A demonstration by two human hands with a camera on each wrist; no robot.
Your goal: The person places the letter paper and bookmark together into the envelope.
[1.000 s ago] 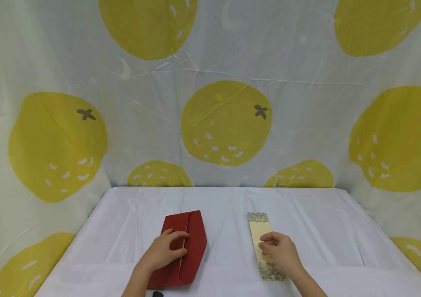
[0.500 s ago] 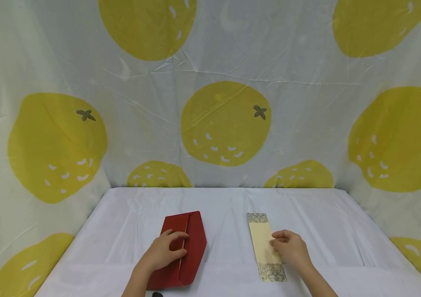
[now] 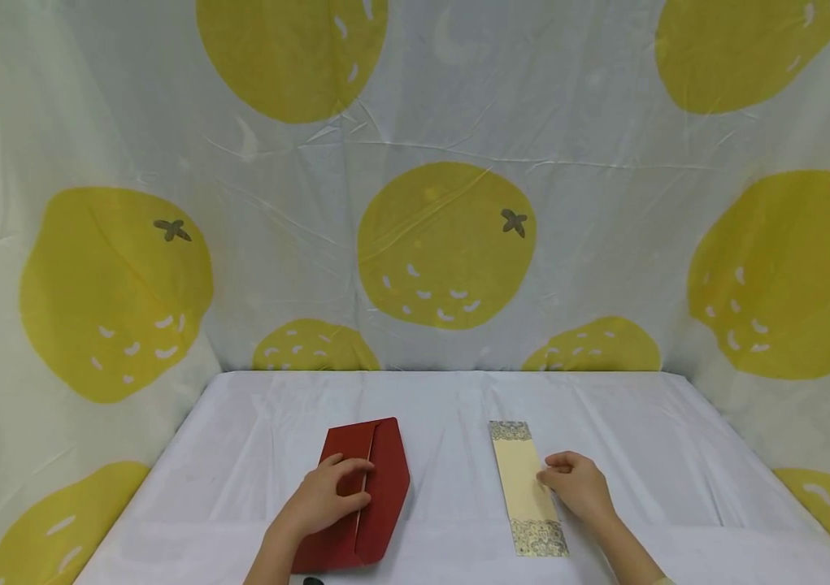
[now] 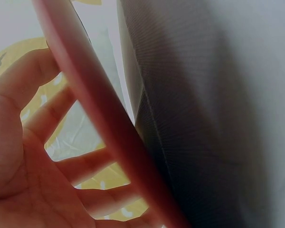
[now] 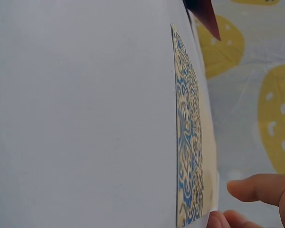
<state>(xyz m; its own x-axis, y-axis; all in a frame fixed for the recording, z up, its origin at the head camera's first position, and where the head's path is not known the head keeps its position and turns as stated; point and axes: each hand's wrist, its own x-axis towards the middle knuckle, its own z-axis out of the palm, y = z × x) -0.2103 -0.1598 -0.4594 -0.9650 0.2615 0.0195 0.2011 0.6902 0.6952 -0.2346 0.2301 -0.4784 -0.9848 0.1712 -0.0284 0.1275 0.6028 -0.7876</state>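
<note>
In the head view my left hand point(image 3: 334, 494) rests on a red paper envelope point(image 3: 388, 496), its thumb and fingertips spread apart on the surface. The left wrist view shows the fingers touching the red envelope point(image 4: 102, 111) nearly edge-on. My right hand point(image 3: 579, 486) is at the right edge of a long cream card point(image 3: 524, 475) with a patterned band at each end. In the right wrist view the thumb point(image 5: 259, 186) stands apart from the card, with other fingertips beside the card's edge below it. Whether they touch the card I cannot tell.
A white cloth point(image 3: 451, 471) covers the table. Behind and at both sides hangs a white curtain point(image 3: 590, 260) with large yellow fruit prints. A small black object point(image 3: 314, 581) shows at the bottom edge, near the envelope.
My right hand has shifted right, from over the card's middle to its right edge. The left hand, the envelope and the card stay in place.
</note>
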